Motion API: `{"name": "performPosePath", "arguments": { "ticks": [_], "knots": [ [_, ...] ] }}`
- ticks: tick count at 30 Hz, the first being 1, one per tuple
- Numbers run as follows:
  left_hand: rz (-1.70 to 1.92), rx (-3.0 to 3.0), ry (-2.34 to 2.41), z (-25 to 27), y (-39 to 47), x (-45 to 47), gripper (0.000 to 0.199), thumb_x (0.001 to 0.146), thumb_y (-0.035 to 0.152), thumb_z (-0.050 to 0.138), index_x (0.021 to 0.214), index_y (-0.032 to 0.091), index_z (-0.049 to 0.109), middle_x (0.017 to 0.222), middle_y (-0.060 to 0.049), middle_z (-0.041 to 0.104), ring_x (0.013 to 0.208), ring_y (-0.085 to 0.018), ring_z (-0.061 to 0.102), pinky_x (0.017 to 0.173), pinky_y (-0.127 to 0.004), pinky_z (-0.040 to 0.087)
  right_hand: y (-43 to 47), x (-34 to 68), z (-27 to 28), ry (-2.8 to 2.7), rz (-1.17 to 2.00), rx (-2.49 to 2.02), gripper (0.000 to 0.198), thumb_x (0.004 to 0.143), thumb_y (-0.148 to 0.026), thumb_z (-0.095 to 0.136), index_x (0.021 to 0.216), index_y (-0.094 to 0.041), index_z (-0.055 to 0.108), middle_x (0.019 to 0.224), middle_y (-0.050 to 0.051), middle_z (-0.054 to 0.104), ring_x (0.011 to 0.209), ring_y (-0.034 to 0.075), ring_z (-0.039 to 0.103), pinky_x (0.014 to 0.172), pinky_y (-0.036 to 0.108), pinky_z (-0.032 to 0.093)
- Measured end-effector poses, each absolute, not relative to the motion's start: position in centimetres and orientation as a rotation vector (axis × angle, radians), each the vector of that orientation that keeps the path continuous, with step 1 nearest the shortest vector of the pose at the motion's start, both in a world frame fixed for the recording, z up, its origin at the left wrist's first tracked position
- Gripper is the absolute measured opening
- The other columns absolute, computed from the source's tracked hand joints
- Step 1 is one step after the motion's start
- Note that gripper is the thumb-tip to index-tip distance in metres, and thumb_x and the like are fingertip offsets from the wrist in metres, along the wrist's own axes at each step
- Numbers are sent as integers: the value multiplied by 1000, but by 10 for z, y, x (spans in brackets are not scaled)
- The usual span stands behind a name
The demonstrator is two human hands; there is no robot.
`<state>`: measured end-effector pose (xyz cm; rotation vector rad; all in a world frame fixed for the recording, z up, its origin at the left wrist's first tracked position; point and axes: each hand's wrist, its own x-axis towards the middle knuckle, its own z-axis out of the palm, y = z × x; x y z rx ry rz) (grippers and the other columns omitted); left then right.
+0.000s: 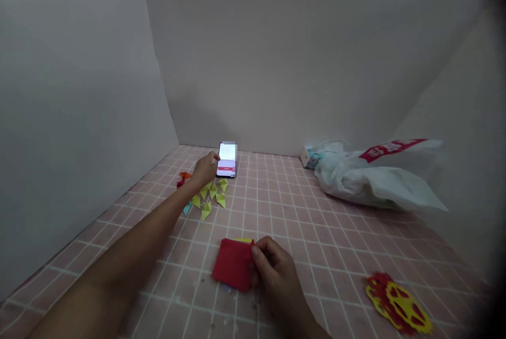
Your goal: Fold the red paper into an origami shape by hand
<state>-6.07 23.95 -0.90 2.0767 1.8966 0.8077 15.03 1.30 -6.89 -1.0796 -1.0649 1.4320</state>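
My left hand (206, 168) is stretched far forward, its fingertips at the left edge of a phone (226, 158) with a lit screen. It holds nothing, and some of its fingers are hidden behind the hand. Close to me, my right hand (275, 265) pinches the right edge of a square sheet of red paper (233, 264). A strip of yellow paper (243, 240) shows behind the red sheet's top edge. Beneath the left forearm and just right of it lie several folded yellow paper pieces (206, 210), with a light blue one (187, 208) among them.
Orange (185, 175) and red folded pieces (181, 183) sit left of the left wrist. A white plastic bag (367, 181) and a tissue box (309, 157) stand at the back right. Red and yellow gear-like cutouts (399, 303) lie at front right. Walls border the tiled-pattern surface.
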Motion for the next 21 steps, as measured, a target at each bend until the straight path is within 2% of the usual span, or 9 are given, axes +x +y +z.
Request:
{"name": "performPosePath", "arguments": {
  "ticks": [4, 12, 17, 21],
  "knots": [
    [790, 2117, 1869, -3, 249, -62, 40, 81, 4, 43, 111, 21, 63, 115, -9, 75, 113, -27, 66, 102, -41, 47, 13, 150, -72, -1041, 1449, -1074, 39, 89, -53, 66, 73, -20, 53, 61, -5, 48, 51, 10, 40, 48, 23, 32],
    [823, 2147, 1845, -5, 278, -62, 48, 81, 3, 39, 119, 23, 61, 127, -8, 72, 122, -26, 63, 106, -43, 44, 12, 147, -64, -982, 1498, -1114, 44, 82, -60, 69, 71, -21, 52, 59, -4, 48, 50, 11, 41, 47, 24, 33],
    [821, 2173, 1808, -6, 292, -62, 49, 82, 3, 38, 121, 22, 62, 127, -10, 72, 120, -25, 64, 108, -42, 42, 14, 150, -70, -978, 1504, -1105, 48, 81, -64, 69, 70, -21, 50, 58, -5, 45, 49, 11, 38, 46, 23, 31],
    [806, 2185, 1781, -9, 301, -62, 51, 82, 2, 38, 122, 22, 61, 129, -10, 71, 119, -23, 64, 108, -40, 41, 13, 151, -75, -960, 1548, -1117, 45, 84, -61, 69, 72, -21, 52, 60, -4, 47, 51, 11, 38, 48, 23, 30]
  ]
}}
